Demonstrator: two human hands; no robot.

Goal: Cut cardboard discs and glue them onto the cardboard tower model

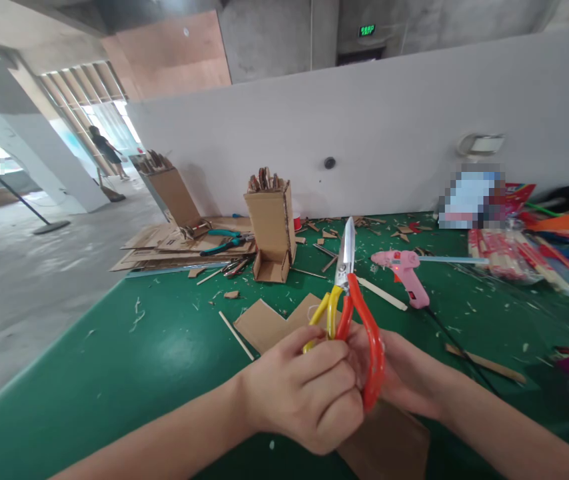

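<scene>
A pair of scissors (346, 257) with one yellow and one red handle points up, its blades together. My left hand (304, 387) is closed, its fingers curled about the handles. Behind the red handle is my right hand (407, 373), closed on the same scissors; most of its fingers are hidden by the handle and my left hand. Under my hands lies a cut piece of cardboard (262, 323), partly covered by them. A thin wooden stick (236, 335) lies left of it.
A cardboard holder (270, 227) with strips stands behind, another (174, 197) farther left. Pliers (224, 241) rest by stacked cardboard (149, 257). A pink glue gun (404, 270), its cord and packaged sticks (502, 253) occupy the right. Scraps litter the green table (154, 373). A distant person (106, 148) stands left.
</scene>
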